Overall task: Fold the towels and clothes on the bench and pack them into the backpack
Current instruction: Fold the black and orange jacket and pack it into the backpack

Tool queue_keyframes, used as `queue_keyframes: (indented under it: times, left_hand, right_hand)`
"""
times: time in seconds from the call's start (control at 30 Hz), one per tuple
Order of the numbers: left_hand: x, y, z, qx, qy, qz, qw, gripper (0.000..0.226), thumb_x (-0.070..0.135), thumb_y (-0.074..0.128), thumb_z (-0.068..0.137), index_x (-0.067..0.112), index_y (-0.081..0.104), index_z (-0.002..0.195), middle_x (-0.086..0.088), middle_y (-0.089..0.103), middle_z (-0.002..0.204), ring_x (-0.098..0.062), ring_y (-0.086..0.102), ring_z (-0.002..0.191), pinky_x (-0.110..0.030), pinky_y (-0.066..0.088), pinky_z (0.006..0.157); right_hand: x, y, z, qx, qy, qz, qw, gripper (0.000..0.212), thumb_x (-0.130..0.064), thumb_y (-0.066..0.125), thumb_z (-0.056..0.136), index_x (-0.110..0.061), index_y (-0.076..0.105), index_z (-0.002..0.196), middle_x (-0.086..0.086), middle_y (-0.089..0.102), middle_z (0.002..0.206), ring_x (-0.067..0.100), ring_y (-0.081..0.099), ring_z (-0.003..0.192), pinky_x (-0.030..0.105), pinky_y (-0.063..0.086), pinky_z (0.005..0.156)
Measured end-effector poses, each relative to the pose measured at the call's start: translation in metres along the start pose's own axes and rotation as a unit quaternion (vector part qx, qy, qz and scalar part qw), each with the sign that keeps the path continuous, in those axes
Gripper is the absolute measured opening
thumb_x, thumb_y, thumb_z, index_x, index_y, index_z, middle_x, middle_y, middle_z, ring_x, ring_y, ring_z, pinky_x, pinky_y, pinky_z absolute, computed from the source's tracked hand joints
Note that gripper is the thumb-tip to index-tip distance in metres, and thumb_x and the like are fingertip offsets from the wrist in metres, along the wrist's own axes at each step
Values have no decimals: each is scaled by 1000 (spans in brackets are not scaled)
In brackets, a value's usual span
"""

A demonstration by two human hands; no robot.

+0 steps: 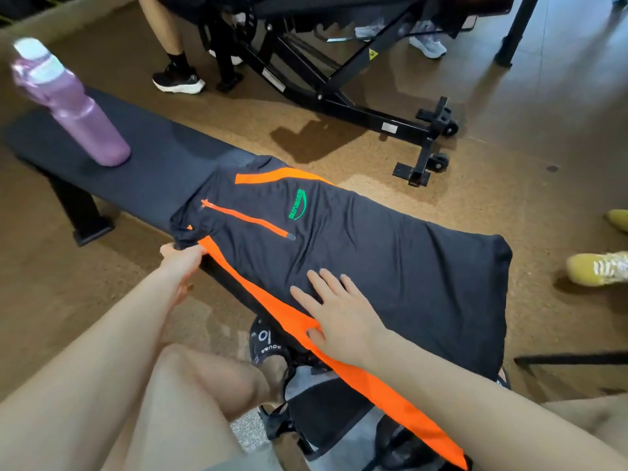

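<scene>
The bench (142, 171) carries a shirt (356, 246) lying lengthwise, its long axis running from the collar to the hem at the bench's right end. It is black with orange stripes. The left hand (181, 263) pinches the collar-end shoulder at the near edge; the right hand (339, 307) lies flat, fingers spread, mid-shirt.

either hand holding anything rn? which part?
Left hand grips the black-and-orange shirt at its near collar-end edge, by the orange stripe. Right hand holds nothing; its straight fingers press flat on the shirt's middle.
</scene>
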State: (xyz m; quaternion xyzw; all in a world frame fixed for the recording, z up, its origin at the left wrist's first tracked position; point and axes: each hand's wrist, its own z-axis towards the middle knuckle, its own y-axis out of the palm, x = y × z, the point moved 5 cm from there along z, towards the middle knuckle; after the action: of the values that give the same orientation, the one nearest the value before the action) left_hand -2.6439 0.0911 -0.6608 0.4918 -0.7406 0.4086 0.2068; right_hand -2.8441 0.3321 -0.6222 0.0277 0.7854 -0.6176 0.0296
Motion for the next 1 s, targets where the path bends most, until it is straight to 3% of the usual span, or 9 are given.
queue_keyframes:
  times: [0.07, 0.17, 0.3, 0.43, 0.5, 0.6, 0.73, 0.87, 1.0]
  left_hand:
    - [0, -7, 15, -23, -10, -21, 999, 55, 24, 61, 93, 18, 40, 144, -10, 54, 138, -29, 52, 127, -49, 43, 94]
    - [-1, -6, 28, -85, -4, -17, 996, 18, 20, 50, 101, 14, 61, 114, -11, 60, 112, -21, 58, 91, -35, 45, 79]
    - [14, -16, 40, -31, 49, -14, 998, 13, 19, 47, 99, 16, 60, 96, -8, 63, 97, -20, 60, 77, -31, 53, 65]
    - [25, -21, 45, 19, 94, 38, 995, 21, 34, 53, 94, 19, 48, 80, -4, 52, 82, -20, 48, 69, -31, 39, 62]
    - [29, -18, 45, 19, 111, 68, 991, 31, 45, 58, 91, 21, 45, 78, 3, 51, 78, -17, 47, 69, -32, 37, 62]
    - [34, -19, 47, 38, 140, 143, 979, 34, 46, 54, 96, 18, 45, 81, 4, 53, 80, -15, 50, 73, -32, 34, 60]
    - [41, -23, 52, 53, 152, 216, 963, 38, 40, 42, 103, 6, 54, 91, -9, 62, 94, -32, 56, 95, -42, 41, 79]
    - [45, -30, 65, 74, 136, 229, 961, 47, 40, 32, 105, 2, 57, 93, -20, 66, 109, -40, 58, 108, -47, 45, 96]
    - [53, -40, 75, 143, 146, 206, 957, 50, 40, 31, 106, 6, 51, 77, -15, 60, 90, -37, 54, 96, -41, 38, 81]
  right_hand:
    - [2, 4, 24, -1, 12, -7, 1000, 74, -50, 38, 101, -29, 3, 162, 14, -1, 169, 34, -1, 156, 54, 6, 124]
    - [1, 4, 54, 1, 24, -5, 1000, 73, -58, 31, 101, -28, 3, 162, 16, -1, 169, 34, -2, 156, 57, 4, 123]
    - [-9, -17, 89, 90, 9, 21, 996, 64, -52, 43, 96, -17, 42, 150, 21, 45, 143, 40, 37, 138, 55, 23, 118]
    - [-4, -46, 143, 187, -1, 64, 980, 45, -43, 45, 99, -13, 57, 130, 10, 56, 116, 32, 52, 112, 43, 40, 100]
    - [4, -53, 180, 171, 3, 76, 982, 51, -44, 41, 102, -15, 50, 142, 12, 54, 133, 32, 48, 126, 44, 38, 106]
    - [17, -49, 234, 82, 3, 51, 995, 61, -50, 28, 105, -26, 21, 160, 13, 22, 165, 33, 17, 153, 50, 17, 123]
    - [23, -40, 292, 27, -5, 17, 999, 62, -59, 14, 104, -38, 5, 161, 9, -1, 170, 31, -4, 156, 52, 3, 125]
    - [10, -38, 327, 53, -17, 20, 998, 62, -62, 10, 102, -41, 7, 160, 7, -1, 170, 31, -6, 156, 54, -1, 125]
    - [5, -39, 338, 72, -11, 16, 997, 62, -61, 12, 103, -40, 10, 160, 7, 2, 170, 32, -3, 156, 54, 0, 124]
